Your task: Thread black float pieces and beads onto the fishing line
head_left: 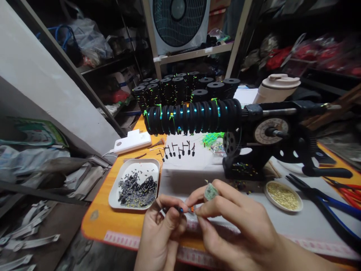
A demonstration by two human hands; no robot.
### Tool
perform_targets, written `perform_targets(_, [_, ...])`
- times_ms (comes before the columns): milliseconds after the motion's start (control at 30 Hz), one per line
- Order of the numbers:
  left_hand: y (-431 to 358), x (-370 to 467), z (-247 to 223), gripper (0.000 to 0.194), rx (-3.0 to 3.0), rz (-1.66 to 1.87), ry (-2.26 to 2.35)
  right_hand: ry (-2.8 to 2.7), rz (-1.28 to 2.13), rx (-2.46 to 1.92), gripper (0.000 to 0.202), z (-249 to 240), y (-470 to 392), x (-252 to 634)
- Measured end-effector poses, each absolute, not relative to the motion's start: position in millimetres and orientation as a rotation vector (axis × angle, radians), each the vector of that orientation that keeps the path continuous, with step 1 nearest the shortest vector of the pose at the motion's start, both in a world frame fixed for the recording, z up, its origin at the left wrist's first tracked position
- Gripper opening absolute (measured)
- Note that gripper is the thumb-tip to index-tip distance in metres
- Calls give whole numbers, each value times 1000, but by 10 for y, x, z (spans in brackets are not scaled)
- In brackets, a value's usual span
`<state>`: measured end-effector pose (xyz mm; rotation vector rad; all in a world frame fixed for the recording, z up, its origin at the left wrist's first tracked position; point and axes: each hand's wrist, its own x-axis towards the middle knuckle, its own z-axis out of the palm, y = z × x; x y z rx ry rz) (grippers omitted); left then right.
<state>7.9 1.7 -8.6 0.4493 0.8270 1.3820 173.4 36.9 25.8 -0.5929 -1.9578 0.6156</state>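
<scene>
My left hand (166, 227) is closed in a pinch on a small dark piece with a blue tip (181, 210). Right beside it, the fingertips of my right hand (231, 210) are pressed together on a tiny orange piece (192, 209). The two pieces sit very close; whether they join is too small to tell. A greenish lump (210, 192) shows at the fingers of my right hand, a ring or a held wad, I cannot tell which. To the left stands a white tray (112, 195) with small dark tubular pieces in it.
Behind my hands a black hand-cranked device (248, 150) carries a ribbed black roll (194, 116). Several small black parts (179, 150) lie on white paper. At right are a dish of gold bits (282, 196) and blue-handled pliers (324, 203). Black spools (180, 88) stand behind.
</scene>
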Motion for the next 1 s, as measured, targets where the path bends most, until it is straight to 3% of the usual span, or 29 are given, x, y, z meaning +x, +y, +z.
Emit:
perform_targets(367, [-24,179,98,28,335,1418,928,-1976,565,-611,17,289,355,1738])
perform_targets(1000, [20,211,105,31,371,1462,951,-2024,543,-651,22,313,374,1753])
